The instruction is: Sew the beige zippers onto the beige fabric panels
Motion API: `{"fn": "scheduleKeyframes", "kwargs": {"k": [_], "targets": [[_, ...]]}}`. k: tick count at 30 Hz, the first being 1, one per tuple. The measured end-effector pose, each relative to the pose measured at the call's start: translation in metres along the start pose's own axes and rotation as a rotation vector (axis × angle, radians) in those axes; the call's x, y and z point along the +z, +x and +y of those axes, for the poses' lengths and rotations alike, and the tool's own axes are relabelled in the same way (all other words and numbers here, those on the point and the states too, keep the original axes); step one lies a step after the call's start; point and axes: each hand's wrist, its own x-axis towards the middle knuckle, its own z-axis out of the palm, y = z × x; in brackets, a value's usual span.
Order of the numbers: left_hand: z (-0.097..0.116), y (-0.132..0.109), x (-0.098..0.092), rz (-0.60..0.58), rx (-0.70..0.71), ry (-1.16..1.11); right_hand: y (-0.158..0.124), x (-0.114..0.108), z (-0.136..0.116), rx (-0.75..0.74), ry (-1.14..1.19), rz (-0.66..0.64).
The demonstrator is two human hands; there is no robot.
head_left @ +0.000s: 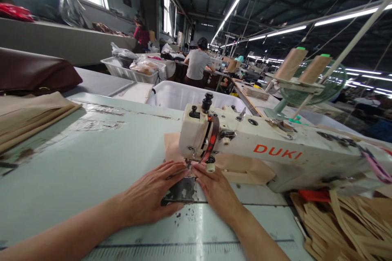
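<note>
A tan fabric piece (245, 168) lies beneath the head of the white sewing machine (239, 138), and part of it shows left of the needle. My left hand (153, 189) rests flat on the left side, fingers stretched toward the presser foot and thumb spread on the table. On the other side, my right hand (214, 185) has its fingers by the needle area, pressed down at the fabric's near edge. The right fingertips are partly hidden by the machine head, so whether they pinch the fabric is unclear.
Folded tan fabric (33, 118) and a brown leather piece (36, 73) lie at left. Tan strips (352, 228) are heaped at lower right. Behind the machine stand a white bin (183, 91), thread cones (290, 63) and a green fan (312, 81). A person in grey (197, 65) sits further back.
</note>
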Motion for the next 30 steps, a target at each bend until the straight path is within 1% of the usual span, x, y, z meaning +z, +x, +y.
{"fn": "scheduleKeyframes", "kwargs": {"k": [5, 11, 15, 17, 19, 21, 22, 24, 25, 26, 27, 28, 30], "targets": [[0.001, 0.001, 0.0, 0.02, 0.025, -0.007, -0.002, 0.003, 0.001, 0.013, -0.01, 0.003], [0.002, 0.002, -0.001, 0.028, 0.024, 0.008, -0.002, 0.005, -0.004, 0.016, -0.079, 0.009], [-0.001, 0.005, -0.001, 0.044, 0.05, 0.022, 0.002, 0.003, -0.002, 0.014, -0.117, 0.046], [-0.001, 0.007, -0.001, 0.047, 0.046, 0.07, 0.0, 0.0, 0.005, 0.068, -0.174, 0.088], [0.006, 0.004, -0.002, 0.063, 0.01, 0.12, -0.009, -0.004, 0.012, 0.182, -0.242, 0.142], [0.019, -0.01, 0.002, 0.1, -0.049, 0.152, -0.028, -0.01, 0.01, 0.295, -0.293, 0.186], [0.029, -0.022, 0.005, 0.133, -0.066, 0.157, -0.041, -0.014, 0.004, 0.336, -0.317, 0.198], [0.054, -0.052, 0.016, 0.213, -0.088, 0.137, -0.07, -0.023, -0.021, 0.363, -0.333, 0.191], [0.067, -0.068, 0.023, 0.271, -0.065, 0.097, -0.084, -0.029, -0.037, 0.349, -0.309, 0.166], [0.08, -0.084, 0.03, 0.3, -0.106, 0.028, -0.095, -0.035, -0.054, 0.32, -0.245, 0.122], [0.093, -0.097, 0.036, 0.262, -0.135, -0.077, -0.104, -0.042, -0.071, 0.297, -0.152, 0.067], [0.104, -0.107, 0.042, 0.19, -0.201, -0.204, -0.11, -0.048, -0.085, 0.281, -0.068, 0.019], [0.122, -0.116, 0.05, 0.106, -0.369, -0.515, -0.112, -0.058, -0.104, 0.253, 0.033, -0.036]]}}
